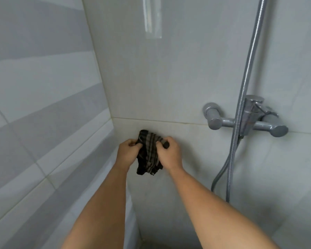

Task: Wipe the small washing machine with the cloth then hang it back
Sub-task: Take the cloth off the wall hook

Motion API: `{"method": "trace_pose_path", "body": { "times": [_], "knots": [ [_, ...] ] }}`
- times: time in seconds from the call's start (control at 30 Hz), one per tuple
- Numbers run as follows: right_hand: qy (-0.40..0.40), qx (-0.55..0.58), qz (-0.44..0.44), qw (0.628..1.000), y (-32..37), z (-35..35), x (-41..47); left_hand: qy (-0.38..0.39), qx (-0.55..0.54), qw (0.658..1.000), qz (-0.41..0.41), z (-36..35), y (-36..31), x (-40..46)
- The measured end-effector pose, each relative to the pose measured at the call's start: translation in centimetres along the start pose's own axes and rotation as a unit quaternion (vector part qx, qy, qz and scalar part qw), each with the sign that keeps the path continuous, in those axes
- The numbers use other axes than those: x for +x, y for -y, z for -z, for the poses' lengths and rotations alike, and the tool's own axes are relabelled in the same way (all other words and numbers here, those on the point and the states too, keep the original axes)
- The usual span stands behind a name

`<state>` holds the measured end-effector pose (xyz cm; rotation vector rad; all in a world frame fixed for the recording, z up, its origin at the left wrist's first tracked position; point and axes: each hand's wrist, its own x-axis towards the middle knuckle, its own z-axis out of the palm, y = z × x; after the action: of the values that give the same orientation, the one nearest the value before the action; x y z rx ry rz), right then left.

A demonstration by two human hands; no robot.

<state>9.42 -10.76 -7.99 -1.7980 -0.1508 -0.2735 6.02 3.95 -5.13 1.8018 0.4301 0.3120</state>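
Note:
A dark cloth (150,155) with grey and black stripes hangs bunched against the tiled wall near the corner. My left hand (127,151) grips its upper left edge. My right hand (170,152) grips its upper right edge, fingers curled over the fabric. Both hands hold the cloth up at the wall; whatever it hangs from is hidden behind the cloth and fingers. The lower part of the cloth dangles free between my forearms. The small washing machine is not in view.
A chrome shower mixer tap (246,116) juts from the wall at the right, with a metal hose (241,97) running up and looping down beside it. Grey-banded tiles (43,105) cover the left wall. A clear strip (152,17) sticks high on the wall.

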Motion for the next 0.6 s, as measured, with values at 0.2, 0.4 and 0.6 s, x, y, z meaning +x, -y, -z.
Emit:
{"method": "trace_pose_path", "body": {
  "times": [0.2, 0.4, 0.6],
  "knots": [
    [0.079, 0.195, -0.100, 0.972, 0.2, 3.8, -2.1, 0.038, -0.054, 0.998, 0.002, 0.2, -0.8, -4.5],
    [0.120, 0.294, -0.220, 0.922, -12.4, 8.2, -9.4, 0.158, -0.086, 0.982, 0.059, -6.0, 10.1, -10.0],
    [0.053, 0.190, -0.234, 0.952, -24.2, 13.6, -17.6, 0.285, -0.107, 0.945, 0.116, -13.9, 20.1, -17.0]
  ]
}}
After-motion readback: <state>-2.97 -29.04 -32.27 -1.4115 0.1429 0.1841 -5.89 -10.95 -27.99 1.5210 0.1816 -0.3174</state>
